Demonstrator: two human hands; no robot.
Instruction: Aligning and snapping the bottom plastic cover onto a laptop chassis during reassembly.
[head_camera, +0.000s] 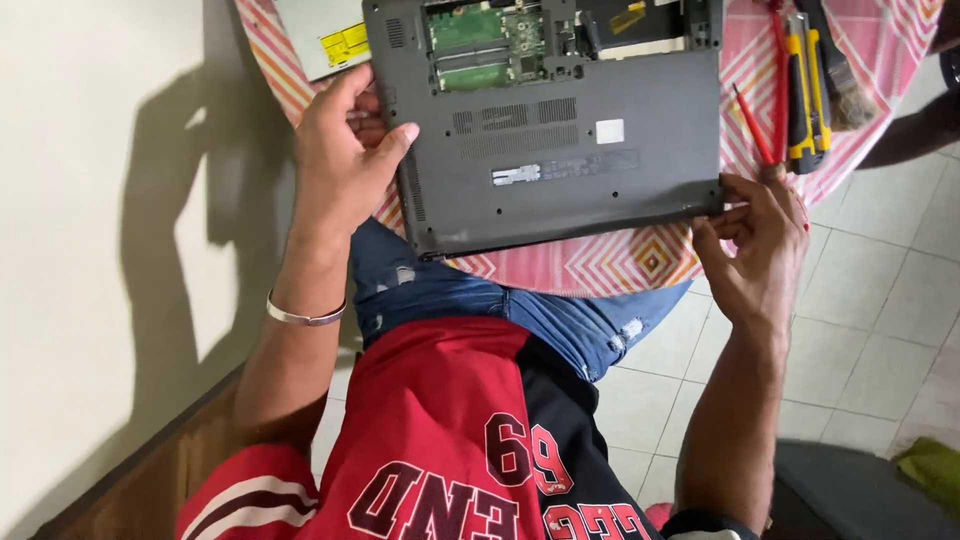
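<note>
A dark grey laptop (560, 150) lies upside down on a round table, its rear panel off and a green circuit board (485, 40) exposed at the far side. My left hand (340, 160) grips the laptop's left edge, thumb on the bottom cover. My right hand (755, 245) holds the near right corner and has a thin red screwdriver (752, 128) pinched in its fingers, tip pointing away from me.
A pink and orange patterned cloth (600, 265) covers the table. A yellow and black utility knife (805, 90), red-handled tool and brush lie at the right. A silver drive with a yellow label (330, 40) sits far left. White wall left, tiled floor right.
</note>
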